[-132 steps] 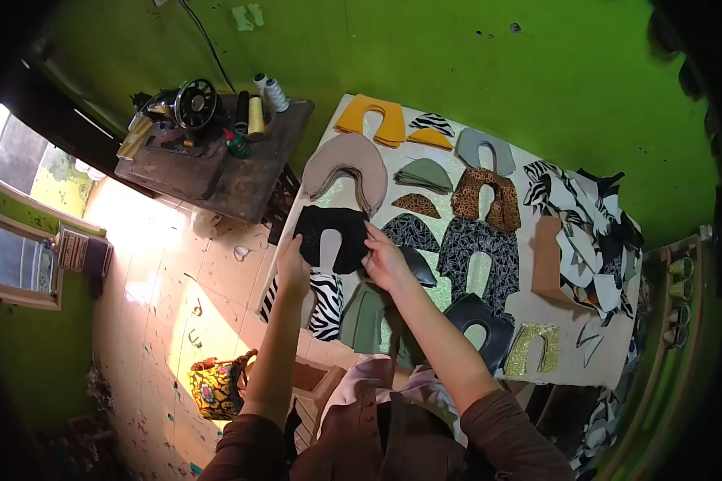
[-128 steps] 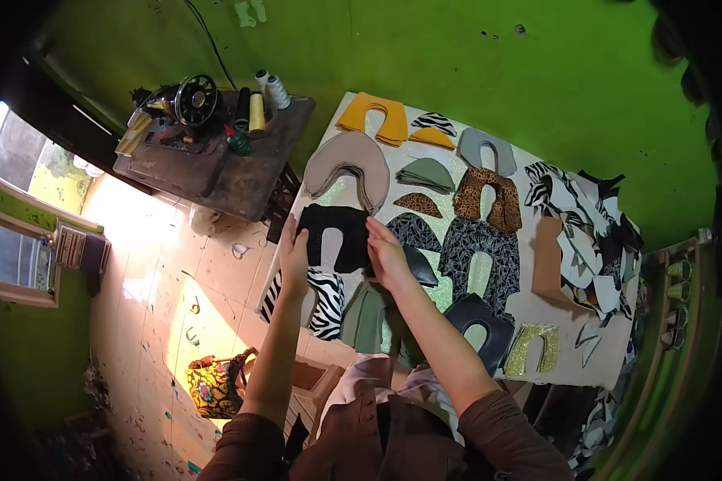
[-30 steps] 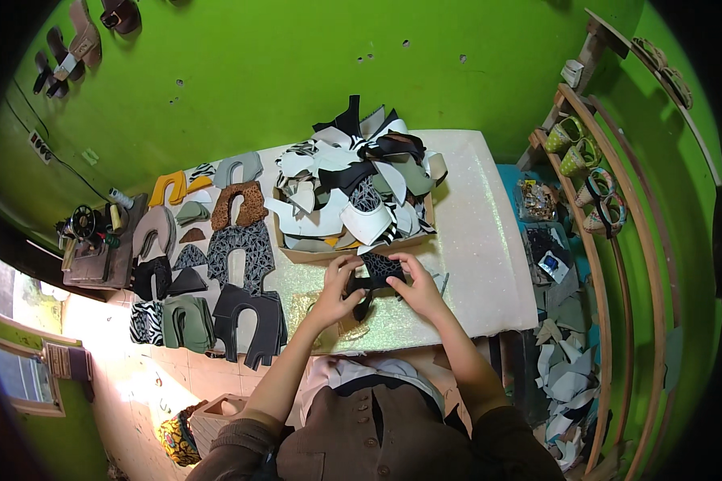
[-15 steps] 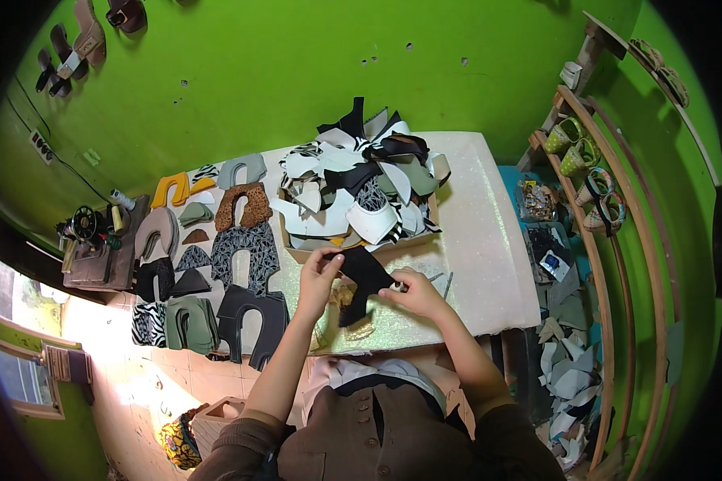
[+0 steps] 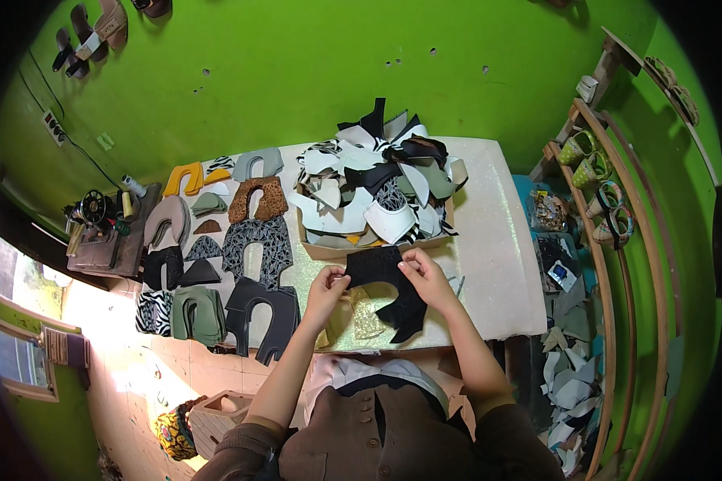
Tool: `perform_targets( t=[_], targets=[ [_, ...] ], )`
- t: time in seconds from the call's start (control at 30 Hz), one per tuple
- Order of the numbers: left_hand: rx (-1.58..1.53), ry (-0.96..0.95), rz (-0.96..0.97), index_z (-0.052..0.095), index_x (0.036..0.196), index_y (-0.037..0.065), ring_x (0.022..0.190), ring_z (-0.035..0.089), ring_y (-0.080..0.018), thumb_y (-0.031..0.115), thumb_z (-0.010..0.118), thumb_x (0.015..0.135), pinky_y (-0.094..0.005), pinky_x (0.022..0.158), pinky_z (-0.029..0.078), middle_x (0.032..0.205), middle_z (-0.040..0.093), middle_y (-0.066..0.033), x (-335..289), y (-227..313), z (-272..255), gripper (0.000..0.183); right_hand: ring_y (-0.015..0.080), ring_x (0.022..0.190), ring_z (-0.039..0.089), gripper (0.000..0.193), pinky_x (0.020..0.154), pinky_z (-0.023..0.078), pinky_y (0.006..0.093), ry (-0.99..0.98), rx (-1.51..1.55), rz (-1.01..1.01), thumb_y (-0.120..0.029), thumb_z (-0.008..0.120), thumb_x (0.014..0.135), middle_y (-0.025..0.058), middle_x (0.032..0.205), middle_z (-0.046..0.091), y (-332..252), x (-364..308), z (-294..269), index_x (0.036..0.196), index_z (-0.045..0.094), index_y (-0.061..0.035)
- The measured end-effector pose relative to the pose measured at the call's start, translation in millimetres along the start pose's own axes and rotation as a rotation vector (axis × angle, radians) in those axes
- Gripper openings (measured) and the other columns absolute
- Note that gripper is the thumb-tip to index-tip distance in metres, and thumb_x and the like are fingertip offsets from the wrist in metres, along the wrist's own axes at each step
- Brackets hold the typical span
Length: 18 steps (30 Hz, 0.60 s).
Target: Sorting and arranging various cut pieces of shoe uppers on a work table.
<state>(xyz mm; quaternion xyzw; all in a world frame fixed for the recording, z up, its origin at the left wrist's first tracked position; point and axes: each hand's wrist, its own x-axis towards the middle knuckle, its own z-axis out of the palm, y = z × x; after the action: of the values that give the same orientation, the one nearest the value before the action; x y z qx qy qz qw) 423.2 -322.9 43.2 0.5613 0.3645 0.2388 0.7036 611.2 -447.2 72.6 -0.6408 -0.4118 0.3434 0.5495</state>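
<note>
A black, curved shoe-upper piece [image 5: 373, 267] with a lacy texture is stretched between my hands above the table's front part. My left hand [image 5: 326, 289] pinches its left end between thumb and fingers. At the upper right of the piece, my right hand [image 5: 425, 279] grips its edge, and the lower end hangs down beside that hand. Shiny gold pieces [image 5: 367, 317] lie on the table beneath it. Just beyond my hands stands a cardboard box [image 5: 329, 252] heaped with cut scraps [image 5: 393, 180] in black, white, green and zebra print.
Sorted stacks fill the table's left side, among them dark grey [image 5: 258, 309], green [image 5: 198, 314] and leopard [image 5: 257, 199] uppers. Farther left is a sewing machine [image 5: 96, 210]. A wooden rack [image 5: 590, 232] with sandals stands to the right, above piled scraps [image 5: 571, 369].
The black piece has been turned and spread wider, showing its curved shape. My right hand has shifted up along its edge. The whole view has swung slightly left.
</note>
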Motion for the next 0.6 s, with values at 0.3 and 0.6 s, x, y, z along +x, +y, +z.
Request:
perform_targets(
  t=[0.3, 0.6],
  targets=[
    [0.427, -0.219, 0.320, 0.057, 0.102, 0.002, 0.095, 0.055, -0.0142, 0.016, 0.065, 0.081, -0.0282, 0.082, 0.043, 0.100, 0.061, -0.0088, -2, 33, 25, 0.026, 0.0170, 0.065, 0.055, 0.018, 0.064, 0.043, 0.0285, -0.177, -0.156, -0.146, -0.019, 0.057, 0.086, 0.0087, 0.071, 0.058, -2, -6, 12, 0.097, 0.054, -0.0054],
    [0.445, 0.046, 0.318, 0.062, 0.091, -0.002, 0.078, 0.058, -0.0156, 0.013, 0.064, 0.081, -0.0270, 0.073, 0.045, 0.082, 0.063, -0.0099, 5, 22, 16, 0.018, 0.0261, 0.066, 0.061, 0.025, 0.061, 0.045, 0.0362, -0.251, -0.604, 0.104, -0.026, 0.063, 0.079, 0.0128, 0.068, 0.062, 6, -18, -7, 0.088, 0.059, -0.0036]
  ],
)
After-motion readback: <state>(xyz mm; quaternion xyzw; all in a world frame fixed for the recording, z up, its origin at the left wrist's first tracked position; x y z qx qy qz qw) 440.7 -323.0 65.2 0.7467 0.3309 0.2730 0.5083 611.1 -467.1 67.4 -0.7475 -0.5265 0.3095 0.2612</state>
